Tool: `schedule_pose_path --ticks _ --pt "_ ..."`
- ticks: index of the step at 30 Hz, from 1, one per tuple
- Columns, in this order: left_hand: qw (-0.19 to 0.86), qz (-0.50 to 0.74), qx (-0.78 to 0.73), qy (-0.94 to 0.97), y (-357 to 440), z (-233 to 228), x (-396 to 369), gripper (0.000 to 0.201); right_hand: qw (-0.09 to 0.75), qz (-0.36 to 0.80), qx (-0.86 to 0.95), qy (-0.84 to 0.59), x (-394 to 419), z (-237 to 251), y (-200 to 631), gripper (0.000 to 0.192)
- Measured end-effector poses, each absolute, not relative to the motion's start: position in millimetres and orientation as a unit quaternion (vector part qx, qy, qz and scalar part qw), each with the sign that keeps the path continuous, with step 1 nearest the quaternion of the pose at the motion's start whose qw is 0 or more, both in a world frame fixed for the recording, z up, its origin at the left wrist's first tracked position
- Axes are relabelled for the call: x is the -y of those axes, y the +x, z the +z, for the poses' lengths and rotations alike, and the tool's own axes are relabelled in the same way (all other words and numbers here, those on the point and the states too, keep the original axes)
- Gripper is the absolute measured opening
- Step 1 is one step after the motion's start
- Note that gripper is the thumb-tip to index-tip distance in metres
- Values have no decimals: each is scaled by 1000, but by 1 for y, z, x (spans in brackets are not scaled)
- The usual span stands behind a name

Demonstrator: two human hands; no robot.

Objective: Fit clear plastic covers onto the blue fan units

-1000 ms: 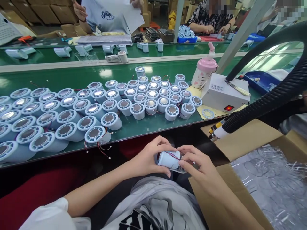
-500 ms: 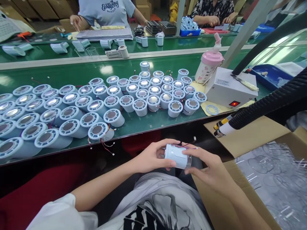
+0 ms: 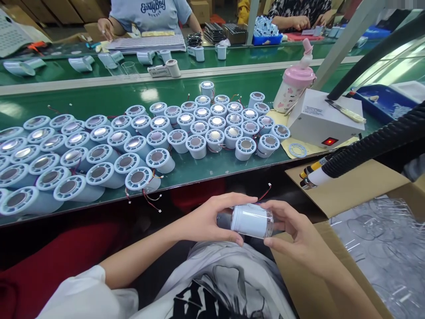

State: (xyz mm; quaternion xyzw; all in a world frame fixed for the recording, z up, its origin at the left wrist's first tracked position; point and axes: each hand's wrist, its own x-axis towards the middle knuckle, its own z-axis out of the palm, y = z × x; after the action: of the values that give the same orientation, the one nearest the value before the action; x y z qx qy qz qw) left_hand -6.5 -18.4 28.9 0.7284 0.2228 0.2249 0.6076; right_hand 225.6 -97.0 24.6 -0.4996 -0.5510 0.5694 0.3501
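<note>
Over my lap, both hands hold one light-blue cylinder [image 3: 251, 219] lying on its side, with a clear plastic sleeve around it. My left hand [image 3: 212, 217] grips its left end, where a dark grey part shows between thumb and fingers. The fingers of my right hand [image 3: 292, 228] close on the clear rim at the right end. A thin red and black wire with a white connector [image 3: 269, 184] sticks up behind the cylinder. Many similar blue cylinders [image 3: 195, 144] with silvery round tops stand on the green bench [image 3: 212, 170] ahead, some with loose wires.
To the right, an open cardboard box [image 3: 352, 188] holds clear plastic sleeves [image 3: 375, 248]. A black flexible hose [image 3: 375, 141] crosses above it. A white box with a red switch [image 3: 327, 117] and a pink-lidded cup [image 3: 295, 88] stand on the bench. Two people work across the bench.
The cylinder has turned in my hands, so its wires now sit behind it and a smooth side faces me. The dark left end shows more. The view has shifted slightly.
</note>
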Motion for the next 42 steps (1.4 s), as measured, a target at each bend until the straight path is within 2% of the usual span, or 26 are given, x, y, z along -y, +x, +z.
schedule_pose_path --ticks 8,17,25,29,33,38,42 --pt "558 240 -199 769 -8 31 16 74 368 665 442 -477 95 28 219 41" --pt "550 238 -193 777 -9 30 16 74 390 711 359 -462 93 17 217 41" --pt "554 234 -209 771 -11 33 19 74 396 681 409 -460 102 23 216 40" --pt "588 218 -235 742 -9 36 23 78 391 668 425 -470 105 28 216 43" --pt "631 213 -246 704 -7 38 23 72 394 665 421 -474 104 28 218 42" --pt "679 254 -321 609 -19 35 13 60 482 601 381 -512 108 30 226 36" --pt "707 265 -387 529 -29 27 -2 54 518 574 362 -521 118 40 232 34"
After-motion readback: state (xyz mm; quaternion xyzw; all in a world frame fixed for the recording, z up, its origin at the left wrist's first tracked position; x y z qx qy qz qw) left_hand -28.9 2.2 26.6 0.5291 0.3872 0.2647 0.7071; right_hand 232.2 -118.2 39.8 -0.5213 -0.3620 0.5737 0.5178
